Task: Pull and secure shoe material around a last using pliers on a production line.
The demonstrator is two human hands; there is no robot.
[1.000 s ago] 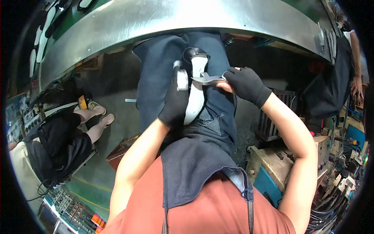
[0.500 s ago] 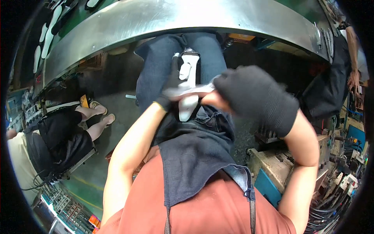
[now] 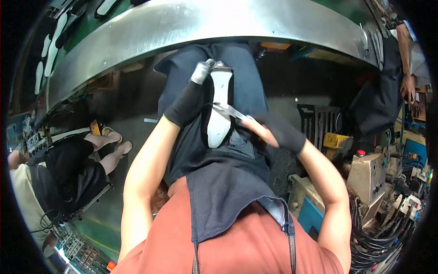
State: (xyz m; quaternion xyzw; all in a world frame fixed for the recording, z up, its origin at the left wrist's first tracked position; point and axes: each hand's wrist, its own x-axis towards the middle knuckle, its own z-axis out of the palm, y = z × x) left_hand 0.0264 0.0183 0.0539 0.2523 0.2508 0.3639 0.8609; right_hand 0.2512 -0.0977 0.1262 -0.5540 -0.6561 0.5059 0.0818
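Note:
A black shoe upper on a last lies bottom up between my thighs, its long white sole side [image 3: 221, 91] facing me. Small dark marks speckle that white surface. My left hand [image 3: 190, 93], in a black fingerless glove with pale-wrapped fingertips, grips the shoe at its far left side. Gloved in black too, my right hand [image 3: 273, 131] is closed around a slim silver metal tool [image 3: 232, 110]. The tool's narrow, seemingly forked tip lies over the middle of the white surface; whether it touches cannot be told.
A curved metal bench edge [image 3: 191, 25] spans the far side. At the left sits a co-worker [image 3: 68, 178]; another person's arm [image 3: 406, 64] shows at the far right. Machinery [image 3: 367, 176] with a red button and black cables stand on my right. White sole-shaped pieces [image 3: 57, 43] lie upper left.
My right hand has dropped lower and shifted left, with the tool now angled over the sole. The left hand has moved from under the tool to the shoe's far side. A small white piece on the sole is gone.

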